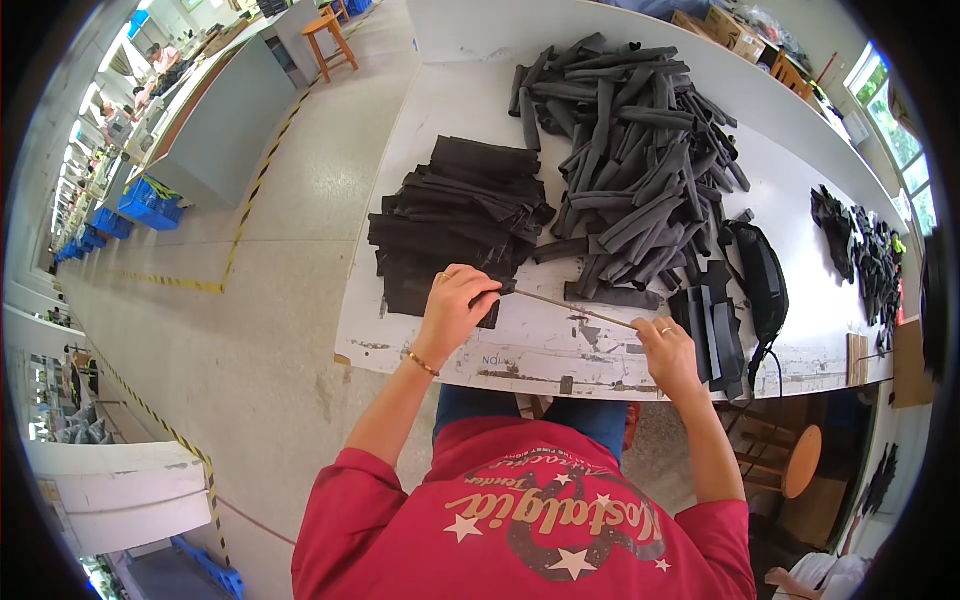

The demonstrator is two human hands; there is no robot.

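A thin brownish rod (pixel 572 305) stretches between my two hands just above the white table. My left hand (pixel 458 312) pinches its left end, where a small dark piece (pixel 508 286) sits by the fingertips; whether that piece is fixed to the rod I cannot tell. The right end is gripped by my right hand (pixel 667 352), fingers closed. Flat black fabric-like pieces (pixel 455 215) lie in an overlapping stack just beyond my left hand. Farther back and to the right rises a large heap of dark grey rolled tubes (pixel 640 160).
Beside my right hand are folded dark strips (pixel 712 335) and a black pouch (pixel 760 280) with a strap. More black pieces (pixel 875 265) lie at the table's right. A raised white panel (pixel 760 75) borders the back. A wooden stool (pixel 800 462) stands below right.
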